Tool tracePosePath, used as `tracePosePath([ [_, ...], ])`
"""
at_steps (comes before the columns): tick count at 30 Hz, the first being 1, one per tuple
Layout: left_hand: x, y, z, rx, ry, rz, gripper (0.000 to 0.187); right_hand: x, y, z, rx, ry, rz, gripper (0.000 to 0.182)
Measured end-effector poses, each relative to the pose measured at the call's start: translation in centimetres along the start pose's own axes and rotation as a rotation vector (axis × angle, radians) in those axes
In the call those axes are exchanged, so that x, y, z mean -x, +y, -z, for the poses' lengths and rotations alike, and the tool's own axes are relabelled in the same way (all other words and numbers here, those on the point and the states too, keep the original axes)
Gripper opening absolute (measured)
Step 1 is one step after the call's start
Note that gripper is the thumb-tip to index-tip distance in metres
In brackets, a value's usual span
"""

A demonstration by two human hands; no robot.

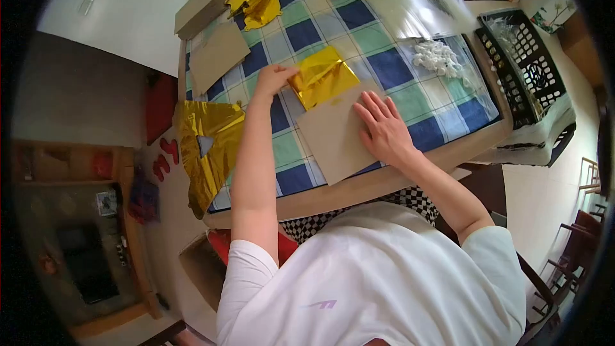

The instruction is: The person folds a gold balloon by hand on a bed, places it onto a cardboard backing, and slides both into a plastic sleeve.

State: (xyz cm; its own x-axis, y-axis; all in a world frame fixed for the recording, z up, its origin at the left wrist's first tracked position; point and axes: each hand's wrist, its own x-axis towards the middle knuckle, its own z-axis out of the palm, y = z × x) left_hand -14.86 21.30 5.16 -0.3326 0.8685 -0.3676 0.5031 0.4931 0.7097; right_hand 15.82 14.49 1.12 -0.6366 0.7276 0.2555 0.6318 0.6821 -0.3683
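A folded piece of shiny gold foil point(327, 77) lies on the checked cloth, its near edge meeting a sheet of grey-brown cardboard point(330, 138). At the foil's left corner, my left hand point(275, 81) has its fingers pinched together on the edge. My right hand point(385, 129) rests flat on the right side of the cardboard, fingers stretched out and holding nothing. Left of my left forearm, a larger crumpled gold foil piece point(208, 147) hangs over the table edge. Another cardboard sheet point(219, 57) lies beyond my left hand.
More gold foil pieces point(259, 0) lie at the far side of the checked tablecloth point(307, 35), near a cardboard box point(200, 11). Clear plastic bags point(432, 13) and a heap of white stringy material point(439, 57) sit at right. A black basket point(522, 64) stands beside the table.
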Motion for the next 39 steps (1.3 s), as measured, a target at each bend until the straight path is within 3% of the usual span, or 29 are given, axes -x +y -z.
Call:
tracePosePath([
  [1, -1.7, -1.7, 0.0, 0.062, -0.009, 0.008, 0.033, 0.0, 0.0, 0.0, -0.006, 0.004, -0.003, 0.051],
  [4, -0.9, -2.4, -0.7, 0.615, 0.031, 0.018, 0.039, 0.1, 0.2, -0.4, -0.003, 0.018, 0.002, 0.05],
  [7, 2.0, -1.9, -2.7, 0.85, -0.057, 0.075, 0.031, 0.2, 0.3, -0.6, -0.002, 0.067, 0.027, 0.044],
  [10, 3.2, -2.1, -4.0, 0.73, -0.086, -0.039, 0.028, 0.2, 0.3, -0.8, -0.027, 0.076, 0.009, 0.044],
  [13, 4.0, -1.7, -5.2, 0.837, 0.064, -0.135, 0.023, 0.2, 0.4, -1.0, -0.014, 0.079, 0.024, 0.044],
  [16, 5.5, -1.4, -5.4, 0.812, 0.056, -0.29, 0.017, 0.2, 0.5, -1.1, -0.006, 0.096, 0.041, 0.045],
  [19, 9.4, -0.6, -4.8, 0.363, 0.087, -0.406, 0.018, 0.3, 0.6, -1.1, -0.052, 0.129, 0.037, 0.045],
  [22, 11.9, -1.6, -4.3, 0.225, -0.242, -0.658, 0.026, 0.0, 1.3, -1.7, -0.183, 0.226, 0.002, 0.044],
  [25, 11.9, -2.7, -2.1, 0.243, -0.392, -0.53, 0.029, 0.1, 1.4, -1.2, -0.313, 0.259, -0.022, 0.041],
  [28, 10.0, -1.2, -2.1, -0.031, -0.021, -0.561, 0.027, -0.1, 1.3, -1.0, -0.38, 0.274, -0.031, 0.039],
  [31, 8.0, -0.6, -6.5, -0.167, 0.108, -0.643, 0.033, 0.0, 1.5, -1.1, -0.406, 0.29, -0.021, 0.038],
  [32, 6.9, -1.7, -7.7, -0.243, 0.054, -0.673, 0.042, 0.0, 1.6, -1.1, -0.412, 0.299, -0.016, 0.038],
  [37, 11.0, -1.6, -11.4, -0.648, 0.19, -0.727, 0.047, 0.0, 1.9, -1.4, -0.459, 0.344, -0.032, 0.041],
  [39, 12.0, -2.2, -12.5, -0.646, 0.184, -0.751, 0.049, -0.1, 2.0, -1.8, -0.514, 0.348, -0.057, 0.043],
])
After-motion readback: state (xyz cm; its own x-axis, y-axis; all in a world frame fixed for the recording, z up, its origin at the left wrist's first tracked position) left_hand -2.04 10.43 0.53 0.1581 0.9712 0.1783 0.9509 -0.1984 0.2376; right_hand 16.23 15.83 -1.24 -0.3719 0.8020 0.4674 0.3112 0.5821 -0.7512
